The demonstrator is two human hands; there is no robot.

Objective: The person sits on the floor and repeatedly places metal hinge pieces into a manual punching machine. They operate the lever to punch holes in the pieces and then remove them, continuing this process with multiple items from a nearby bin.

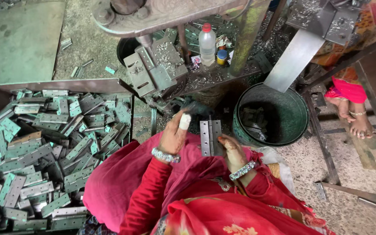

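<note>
My right hand holds an open metal hinge by its lower right edge, above my lap in red cloth. My left hand, with a white bandage on one finger, hovers just left of the hinge with fingers bent and nothing in it. Both wrists wear sparkly bangles. A drill press jig covered in metal shavings stands just ahead of my hands.
A big metal tray heaped with several hinges fills the left. A green bucket with a few hinges sits right of my hands. A plastic bottle and a small jar stand on the machine table. Another person's bare feet are at far right.
</note>
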